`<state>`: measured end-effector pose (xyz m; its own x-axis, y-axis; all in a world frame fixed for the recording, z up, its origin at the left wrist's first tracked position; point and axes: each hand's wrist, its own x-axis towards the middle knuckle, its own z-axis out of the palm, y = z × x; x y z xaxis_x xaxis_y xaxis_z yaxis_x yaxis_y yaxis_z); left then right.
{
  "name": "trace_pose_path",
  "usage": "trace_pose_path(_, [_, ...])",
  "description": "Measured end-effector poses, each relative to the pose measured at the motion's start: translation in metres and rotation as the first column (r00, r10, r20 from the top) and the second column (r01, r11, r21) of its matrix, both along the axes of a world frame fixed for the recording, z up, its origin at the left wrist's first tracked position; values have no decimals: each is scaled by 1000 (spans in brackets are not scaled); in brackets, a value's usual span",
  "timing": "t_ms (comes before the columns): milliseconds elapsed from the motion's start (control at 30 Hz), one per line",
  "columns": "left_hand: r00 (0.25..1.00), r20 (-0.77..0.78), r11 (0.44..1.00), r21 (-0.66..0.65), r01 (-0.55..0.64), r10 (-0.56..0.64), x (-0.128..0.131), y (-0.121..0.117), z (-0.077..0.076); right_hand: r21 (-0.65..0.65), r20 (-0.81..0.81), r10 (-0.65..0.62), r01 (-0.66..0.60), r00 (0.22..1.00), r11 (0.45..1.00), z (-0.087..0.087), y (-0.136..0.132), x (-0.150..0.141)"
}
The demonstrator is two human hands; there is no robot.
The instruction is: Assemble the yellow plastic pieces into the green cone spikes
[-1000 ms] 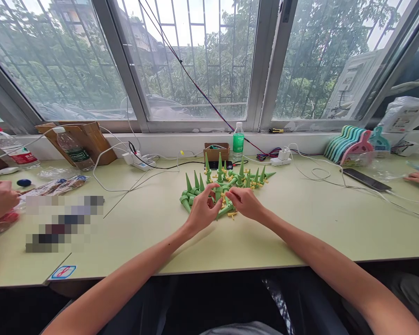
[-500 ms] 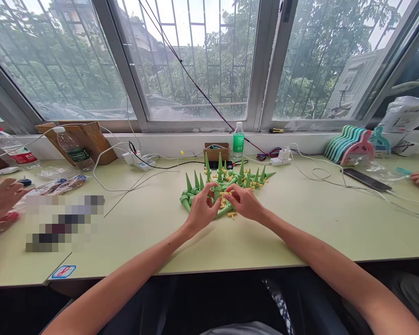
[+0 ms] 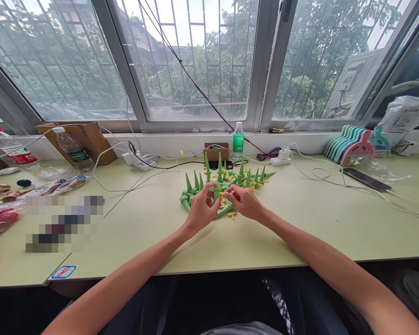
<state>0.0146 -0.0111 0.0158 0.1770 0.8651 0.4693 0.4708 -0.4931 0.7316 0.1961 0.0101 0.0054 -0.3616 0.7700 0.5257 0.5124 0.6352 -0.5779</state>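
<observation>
A heap of green plastic cones (image 3: pixel 195 182) mixed with small yellow parts (image 3: pixel 232 214) lies on the pale green table (image 3: pixel 153 232) in front of me. My left hand (image 3: pixel 199 210) and my right hand (image 3: pixel 246 203) meet at the near edge of the heap. Both are curled, fingertips pinched together over a green cone with a small yellow part between them. Several cones stand upright behind my hands.
Along the window sill stand a green bottle (image 3: pixel 238 138), a small cardboard box (image 3: pixel 216 151), a power strip (image 3: pixel 139 161) and cables. Two water bottles (image 3: pixel 73 150) and snack wrappers lie at the left. A phone (image 3: pixel 366 179) and coloured hangers (image 3: pixel 349 142) sit at the right.
My fingers closed in tighter on the piece between them. The other person's hand at the left dropped out of view, and the hand at the far right edge withdrew.
</observation>
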Motion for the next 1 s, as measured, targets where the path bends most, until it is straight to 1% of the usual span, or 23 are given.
trace_pose_path(100, [1000,2,1000,-8,-9,9,0,0,1,-4,-17,29,-29,999,1000,-1,0,0])
trace_pose_path(233, [1000,10,1000,-8,16,-16,0,-1,0,1,-9,55,-55,998,998,0,-1,0])
trace_pose_path(400, [1000,5,999,-14,29,-29,0,-1,0,15,17,36,-36,999,999,1,0,0])
trace_pose_path(600, [999,-5,999,-17,38,-38,0,-1,-1,55,45,8,-10,999,998,-1,3,0])
trace_pose_path(700, [1000,-4,999,-15,29,-29,0,-1,-1,41,42,2,-4,999,999,0,2,0])
trace_pose_path(833, [1000,-5,1000,-16,4,-4,0,-1,-1,-10,17,8,-8,1000,1000,3,-2,0])
trace_pose_path(1000, [1000,-7,1000,-16,15,-15,0,-1,-1,-2,28,36,-36,999,999,2,-1,0])
